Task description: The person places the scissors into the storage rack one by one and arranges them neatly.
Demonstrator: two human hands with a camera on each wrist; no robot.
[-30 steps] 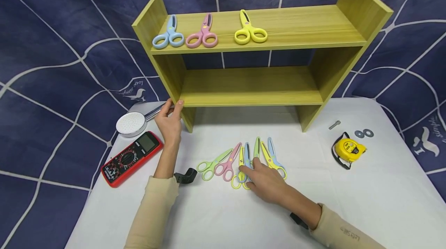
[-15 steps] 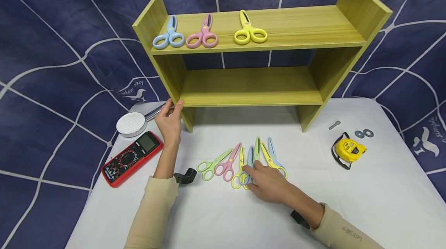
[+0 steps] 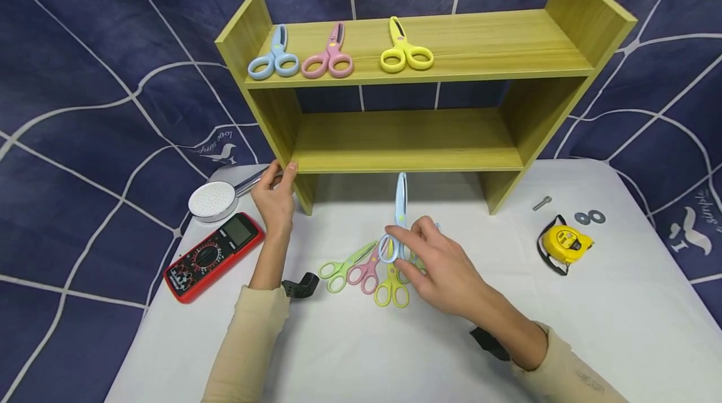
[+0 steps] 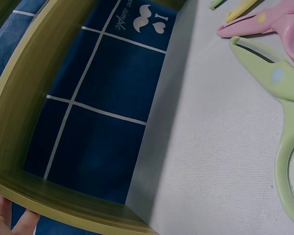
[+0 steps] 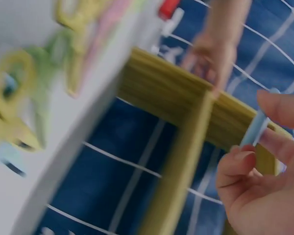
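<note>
My right hand (image 3: 403, 241) pinches the handles of a light blue pair of scissors (image 3: 400, 199) and holds it above the table, blades pointing up toward the yellow-green wooden shelf (image 3: 406, 140). In the blurred right wrist view, fingers (image 5: 279, 110) grip the blue scissors (image 5: 257, 128). Green (image 3: 343, 264), pink (image 3: 366, 268) and yellow scissors (image 3: 393, 288) lie on the white table under that hand; others are partly hidden by it. My left hand (image 3: 277, 187) grips the shelf's lower left corner. Blue (image 3: 273, 57), pink (image 3: 328, 57) and yellow scissors (image 3: 403, 52) lie on the top shelf.
A red multimeter (image 3: 214, 256) and a white shower head (image 3: 212, 200) sit left of my left arm, with a black clip (image 3: 301, 286) near the sleeve. At the right lie a yellow tape measure (image 3: 564, 242), two washers (image 3: 589, 216) and a bolt (image 3: 541, 202).
My right hand picked the light blue scissors out of the pile and lifted it up toward the shelf. The left hand stayed on the shelf corner.
</note>
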